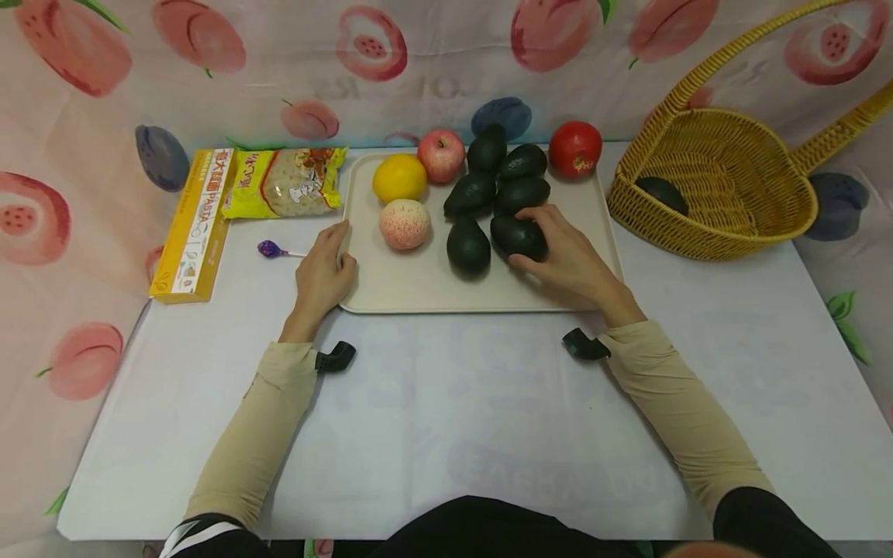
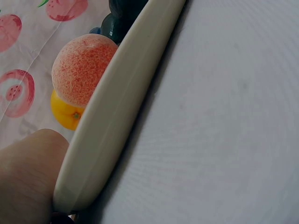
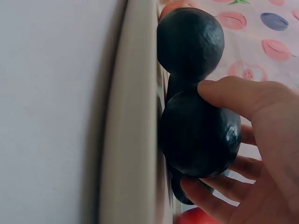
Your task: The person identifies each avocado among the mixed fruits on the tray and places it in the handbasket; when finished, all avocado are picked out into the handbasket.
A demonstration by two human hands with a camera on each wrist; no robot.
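Note:
My right hand [image 1: 568, 260] grips a dark avocado [image 1: 519, 237] at the front of a group of avocados on a cream tray [image 1: 432, 291]. In the right wrist view the thumb lies across the top of this avocado [image 3: 201, 135] and the fingers curl round its far side. Beside it on the tray stands another avocado [image 1: 468, 247]; several more lie behind. My left hand [image 1: 323, 267] holds the tray's left edge, its thumb over the rim. The left wrist view shows the thumb [image 2: 32, 163] against the tray wall [image 2: 112, 107].
Also on the tray are a peach [image 1: 405, 225], an orange [image 1: 400, 178], an apple [image 1: 441, 156] and a tomato-red fruit [image 1: 575, 149]. At right stands a wicker basket [image 1: 725, 229] with one avocado [image 1: 661, 194] inside. Left lie a pasta box [image 1: 191, 225], a yellow food bag [image 1: 282, 182] and a lollipop [image 1: 270, 249].

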